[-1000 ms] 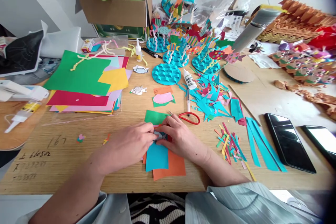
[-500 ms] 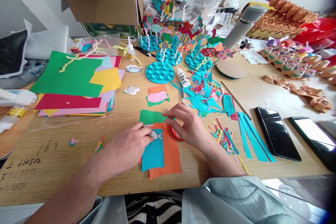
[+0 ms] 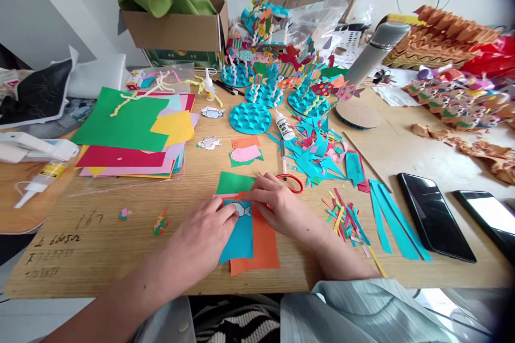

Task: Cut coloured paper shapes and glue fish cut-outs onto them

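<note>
Blue paper lies over an orange sheet at lower centre of the frame, a small paper fish at its top end. Your left hand rests its curled fingers on the blue beside the fish, gripping nothing. Your right hand reaches in just right of the fish; you cannot tell whether it holds anything. Red-handled scissors lie just beyond it.
</note>
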`<state>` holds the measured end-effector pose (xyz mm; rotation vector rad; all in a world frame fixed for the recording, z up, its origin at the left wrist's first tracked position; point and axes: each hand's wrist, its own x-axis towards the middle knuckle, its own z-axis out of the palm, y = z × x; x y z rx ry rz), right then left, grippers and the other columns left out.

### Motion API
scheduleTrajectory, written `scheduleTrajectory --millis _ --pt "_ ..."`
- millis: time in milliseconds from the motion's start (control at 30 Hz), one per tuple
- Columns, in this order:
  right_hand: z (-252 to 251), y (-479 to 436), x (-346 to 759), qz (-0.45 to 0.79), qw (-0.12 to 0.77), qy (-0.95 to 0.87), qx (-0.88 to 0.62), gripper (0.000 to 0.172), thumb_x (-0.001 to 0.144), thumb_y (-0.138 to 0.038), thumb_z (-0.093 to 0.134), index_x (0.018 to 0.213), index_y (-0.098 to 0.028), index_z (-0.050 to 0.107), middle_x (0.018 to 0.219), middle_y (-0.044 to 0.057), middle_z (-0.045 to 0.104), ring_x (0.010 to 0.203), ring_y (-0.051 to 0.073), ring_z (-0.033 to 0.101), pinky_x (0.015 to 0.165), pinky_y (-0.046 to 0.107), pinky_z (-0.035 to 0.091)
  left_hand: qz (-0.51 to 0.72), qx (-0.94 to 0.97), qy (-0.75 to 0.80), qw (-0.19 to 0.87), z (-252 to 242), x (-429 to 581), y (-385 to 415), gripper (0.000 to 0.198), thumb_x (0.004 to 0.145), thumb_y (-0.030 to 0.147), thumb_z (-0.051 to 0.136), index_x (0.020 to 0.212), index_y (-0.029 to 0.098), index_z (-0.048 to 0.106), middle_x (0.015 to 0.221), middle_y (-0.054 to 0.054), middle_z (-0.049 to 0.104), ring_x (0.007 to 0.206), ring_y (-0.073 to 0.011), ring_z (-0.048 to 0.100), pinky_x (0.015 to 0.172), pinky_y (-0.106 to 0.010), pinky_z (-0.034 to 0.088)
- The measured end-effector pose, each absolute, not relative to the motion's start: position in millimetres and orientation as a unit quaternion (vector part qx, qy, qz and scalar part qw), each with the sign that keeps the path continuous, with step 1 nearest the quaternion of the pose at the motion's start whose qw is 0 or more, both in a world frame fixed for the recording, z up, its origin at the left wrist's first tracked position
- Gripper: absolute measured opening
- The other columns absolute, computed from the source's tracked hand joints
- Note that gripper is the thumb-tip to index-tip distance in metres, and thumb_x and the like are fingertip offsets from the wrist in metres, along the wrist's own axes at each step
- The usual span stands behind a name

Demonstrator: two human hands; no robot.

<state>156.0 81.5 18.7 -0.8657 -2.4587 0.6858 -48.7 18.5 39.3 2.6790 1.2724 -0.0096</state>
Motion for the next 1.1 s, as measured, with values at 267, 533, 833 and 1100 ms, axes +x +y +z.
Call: scheduleTrajectory --millis 267,533,833,1100 --pt "11.8 73.6 148.6 0.209 0.189 -0.911 -0.301 0.022 0.095 -0.026 0.051 0.099 -0.017 0.071 0.084 0.008 0.056 0.084 0.02 0.048 0.079 0.035 0.046 0.027 0.876 0.479 0.042 24.6 -44.1 1.0 0.034 0.089 0.011 0.043 0.118 0.015 0.061 0.118 -0.01 0.063 0.106 -0.0262 0.054 0.092 -0.043 0.048" --pt "4.8 74.7 147.3 0.183 0.174 -0.919 -0.302 0.019 0.092 -0.026 0.056 0.094 -0.018 0.073 0.083 0.008 0.055 0.082 0.021 0.048 0.079 0.037 0.046 0.104 0.852 0.512 0.006 0.6 -42.7 -17.6 0.035 0.091 0.013 0.046 0.124 0.015 0.057 0.122 -0.01 0.062 0.107 -0.0243 0.055 0.091 -0.042 0.051" --pt "4.3 75.5 147.5 0.197 0.19 -0.914 -0.299 0.021 0.093 -0.027 0.054 0.095 -0.018 0.074 0.084 0.009 0.056 0.084 0.021 0.049 0.075 0.036 0.047 0.205 0.84 0.502 0.009 -5.3 -40.2 -34.2 0.031 0.089 0.007 0.046 0.11 0.016 0.066 0.109 -0.008 0.068 0.095 -0.0218 0.059 0.083 -0.038 0.057" --pt "5.7 75.3 147.3 0.204 0.191 -0.912 -0.299 0.022 0.093 -0.027 0.054 0.095 -0.018 0.074 0.084 0.009 0.056 0.084 0.021 0.05 0.076 0.037 0.048 0.215 0.839 0.501 0.008 -7.0 -39.7 -33.6 0.029 0.087 0.006 0.049 0.11 0.013 0.065 0.109 -0.009 0.069 0.097 -0.0232 0.059 0.083 -0.039 0.057"
